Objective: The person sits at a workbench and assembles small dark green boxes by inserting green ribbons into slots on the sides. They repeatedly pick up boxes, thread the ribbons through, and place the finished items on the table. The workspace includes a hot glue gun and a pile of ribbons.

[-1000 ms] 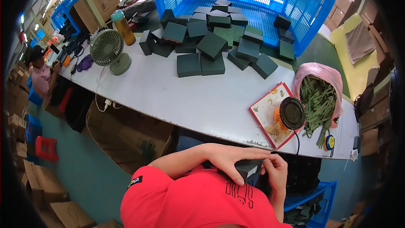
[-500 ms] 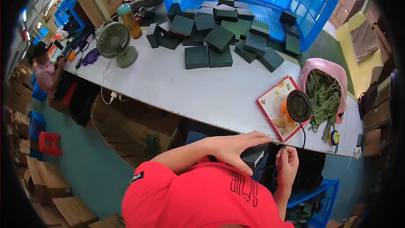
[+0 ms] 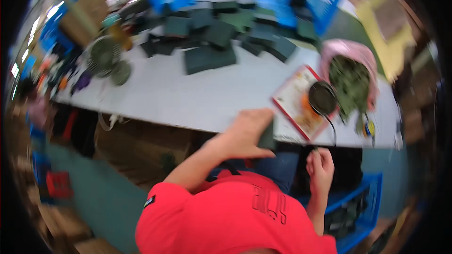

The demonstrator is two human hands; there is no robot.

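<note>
My left hand (image 3: 245, 134) grips a dark green box (image 3: 267, 136) at the table's front edge, fingers over its far side and thumb on the near side. My right hand (image 3: 321, 167) is closed in a pinch to the right of the box, apart from it; a small green strip just shows at its fingertips, blurred. A pink bag (image 3: 346, 46) full of green strips (image 3: 348, 82) stands on the table's right part. Beside it, a round black-topped device (image 3: 323, 98) with a cord stands on a red-edged, stained board (image 3: 294, 91).
Many dark green boxes (image 3: 209, 59) lie heaped before a blue crate (image 3: 325, 2). A fan (image 3: 103, 56) and a bottle (image 3: 120, 35) stand at the left. Another blue crate (image 3: 374, 202) is low at my right. A person (image 3: 37, 106) is at the far left.
My left hand has carried the box forward and up from my lap to the table edge. My right hand stays pinched in nearly the same place. The whole view has shifted and blurred.
</note>
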